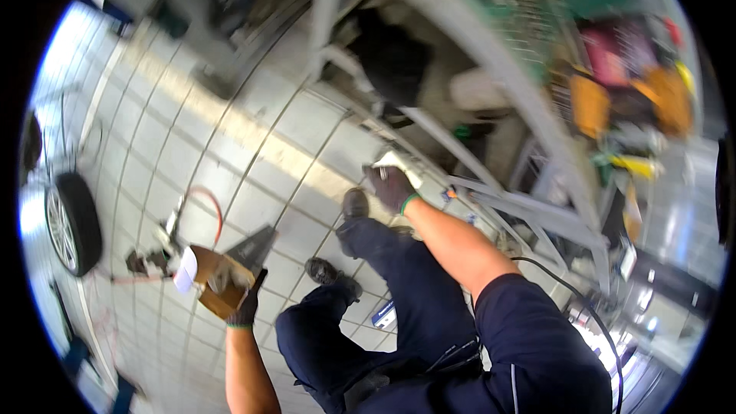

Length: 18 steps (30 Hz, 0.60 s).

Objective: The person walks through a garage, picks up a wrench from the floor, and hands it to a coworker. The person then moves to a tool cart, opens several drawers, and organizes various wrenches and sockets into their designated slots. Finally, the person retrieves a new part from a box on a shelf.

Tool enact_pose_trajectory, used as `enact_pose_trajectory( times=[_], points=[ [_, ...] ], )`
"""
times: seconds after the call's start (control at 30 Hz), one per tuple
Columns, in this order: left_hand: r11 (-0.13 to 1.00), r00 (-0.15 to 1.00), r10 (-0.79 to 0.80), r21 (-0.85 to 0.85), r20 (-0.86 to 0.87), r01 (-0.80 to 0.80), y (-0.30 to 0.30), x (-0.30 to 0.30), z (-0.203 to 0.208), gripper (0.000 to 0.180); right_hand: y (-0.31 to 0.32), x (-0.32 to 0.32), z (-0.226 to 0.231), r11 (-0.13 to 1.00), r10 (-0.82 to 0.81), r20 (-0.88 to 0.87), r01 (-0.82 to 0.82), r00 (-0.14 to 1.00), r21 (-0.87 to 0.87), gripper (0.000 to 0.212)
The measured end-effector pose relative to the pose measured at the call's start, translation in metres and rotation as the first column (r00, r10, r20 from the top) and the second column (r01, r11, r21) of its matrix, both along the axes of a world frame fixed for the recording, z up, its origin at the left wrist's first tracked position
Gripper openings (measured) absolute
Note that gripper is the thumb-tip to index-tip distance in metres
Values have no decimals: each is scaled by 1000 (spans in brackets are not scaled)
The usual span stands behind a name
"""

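My left hand (247, 308), in a dark glove with a green cuff, grips an open brown cardboard box (222, 305) at the lower left. The box is tilted, with a flap standing up, and something wrapped in clear plastic (227, 279) shows inside. My right hand (392, 190), gloved the same way, reaches forward beside the workbench with its fingers curled. A small pale bit shows at those fingers, too blurred to name. Just behind that hand lies a white, flat thing (402, 165), partly hidden by it.
A grey metal workbench (491, 38) with a lower shelf and cluttered top stands to the right. A wheel (70, 224) is at the far left. A red hose (218, 215) curls over the tiled floor (253, 184). A small blue-and-white box (385, 316) lies by my legs.
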<state>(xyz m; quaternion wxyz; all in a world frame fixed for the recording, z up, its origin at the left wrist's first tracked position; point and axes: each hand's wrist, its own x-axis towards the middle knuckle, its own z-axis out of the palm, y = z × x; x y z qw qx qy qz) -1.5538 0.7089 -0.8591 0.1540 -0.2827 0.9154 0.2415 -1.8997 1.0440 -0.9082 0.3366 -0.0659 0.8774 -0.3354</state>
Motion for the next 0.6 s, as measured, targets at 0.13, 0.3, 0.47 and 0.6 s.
enact_pose_trajectory(
  times=[0.13, 0.3, 0.47, 0.6],
  points=[
    [935, 970, -225, 257, -95, 243, 42, 0, 139, 40, 125, 73, 173, 885, -346, 22, 334, 938, -323, 42],
    [898, 928, -289, 270, -236, 348, 107, -31, 349, 33, 251, 131, 404, 830, -541, -641, 469, 545, -302, 34],
    [609, 536, -738, -63, -410, 791, 165, -64, 438, 61, 343, 220, 737, 511, -836, -549, 355, -7, -783, 57],
    [550, 485, -710, 30, -511, 835, 301, -97, 523, 75, 460, 337, 956, -32, -816, -88, -197, 571, -980, 54]
  ],
)
